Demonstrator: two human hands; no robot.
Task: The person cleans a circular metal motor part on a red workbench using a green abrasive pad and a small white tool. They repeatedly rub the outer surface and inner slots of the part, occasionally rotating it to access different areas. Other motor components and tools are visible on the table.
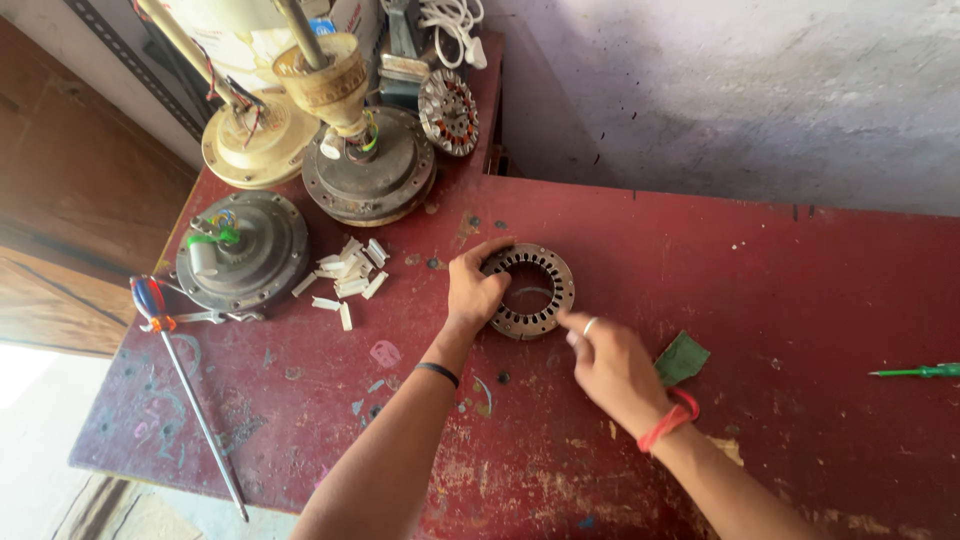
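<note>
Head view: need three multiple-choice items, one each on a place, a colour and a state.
1. Where does the green-handled screwdriver lie?
A. right edge of the red table
B. beside the white plastic slips
C. under the left hand

2. What colour is the band on the right hand's wrist?
A. black
B. red
C. blue

3. How does the slotted round metal stator ring lie?
A. upright on its edge
B. lifted off the table
C. flat on the table, left hand gripping its rim

Key: 1 A, it sits far right, alone. 2 B, red cord shows at the wrist. 3 C, the ring lies flat under the fingers.
</note>
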